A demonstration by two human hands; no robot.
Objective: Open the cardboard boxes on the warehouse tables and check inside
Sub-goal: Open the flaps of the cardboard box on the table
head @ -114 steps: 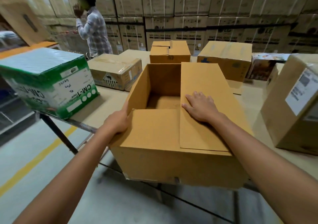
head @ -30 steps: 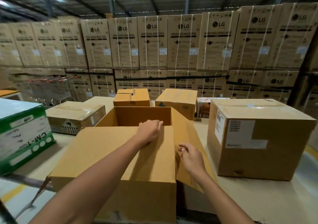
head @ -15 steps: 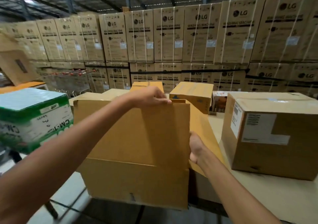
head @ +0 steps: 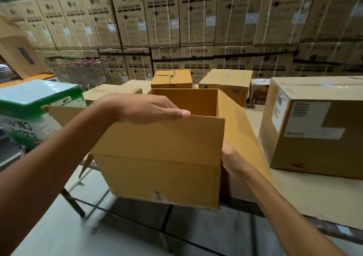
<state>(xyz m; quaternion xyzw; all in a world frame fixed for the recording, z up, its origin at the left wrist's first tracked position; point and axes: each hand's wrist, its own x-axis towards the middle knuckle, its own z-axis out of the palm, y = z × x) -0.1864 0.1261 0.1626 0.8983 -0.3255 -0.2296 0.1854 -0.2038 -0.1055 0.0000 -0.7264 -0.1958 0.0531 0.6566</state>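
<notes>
- The open box stands at the near edge of the counter, between a green and white box on the left and a labelled box on the right.
- Its near flap stands upright and hides most of the inside; only the far inner wall shows.
- The left hand holds the top edge of the near flap, with the thumb lying along the edge and the fingers out of sight behind it.
- The side flap leans outward to the right.
- The right hand is at the box's near right corner, just beside the side flap. Its fingers are hidden behind the cardboard, so I cannot tell whether it grips anything.
- Behind the open box sit 2 closed boxes: a small box and a taped box to its right.
- A flat box lies behind the left wrist.
- Stacked cartons printed "LG" and "WASHING MACHINE" fill the background, with shopping carts in front of them at the left.
</notes>
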